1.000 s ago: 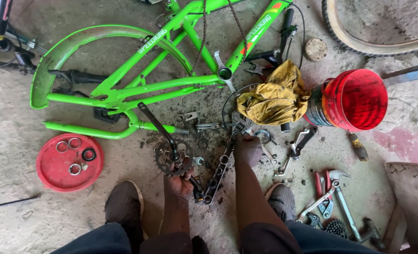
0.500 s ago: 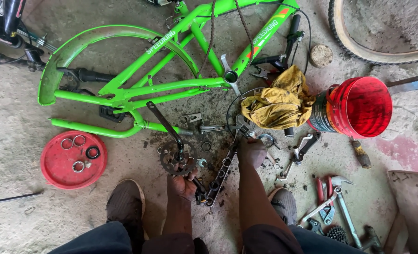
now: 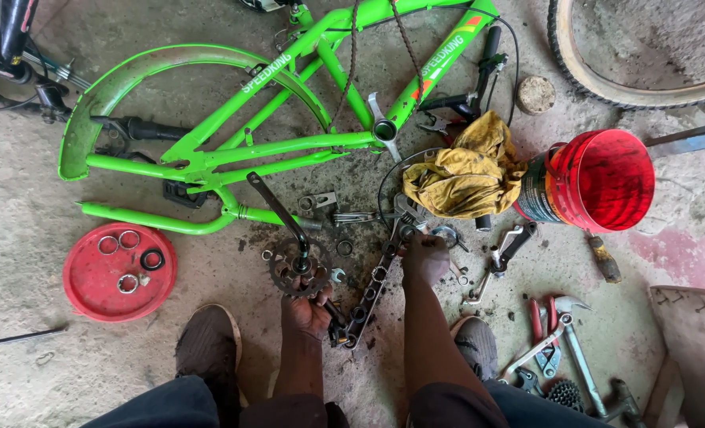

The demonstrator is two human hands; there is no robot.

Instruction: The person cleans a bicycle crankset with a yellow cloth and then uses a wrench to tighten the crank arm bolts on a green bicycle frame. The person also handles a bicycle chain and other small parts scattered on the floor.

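Two hands: both are low on the concrete floor, near the middle of the view, between the person's two shoes.
Left hand: closed around the near end of the crank arm; fingers wrapped, grip firm.
Crank arm: dark, with a toothed chainring at its near end; it runs far-left toward the bike frame and lies on the floor.
Right hand: palm down, fingers curled on the far end of the perforated metal strip; whether it grips or only presses cannot be told.
Perforated metal strip: dark, with round holes, lying aslant between the two hands, its near end just beside the left hand.
Bike frame: bright green, on its side, far of the hands, with the mudguard at far left.
Yellow rag: crumpled, far-right of the right hand, touching the red bucket.
Red bucket: on its side, mouth toward the viewer, at right.
Red lid: flat on the floor at left, holding several rings and washers.
Wrenches and pliers: scattered at near right, well apart from the hands.
Tyre: at far right, partly out of view.
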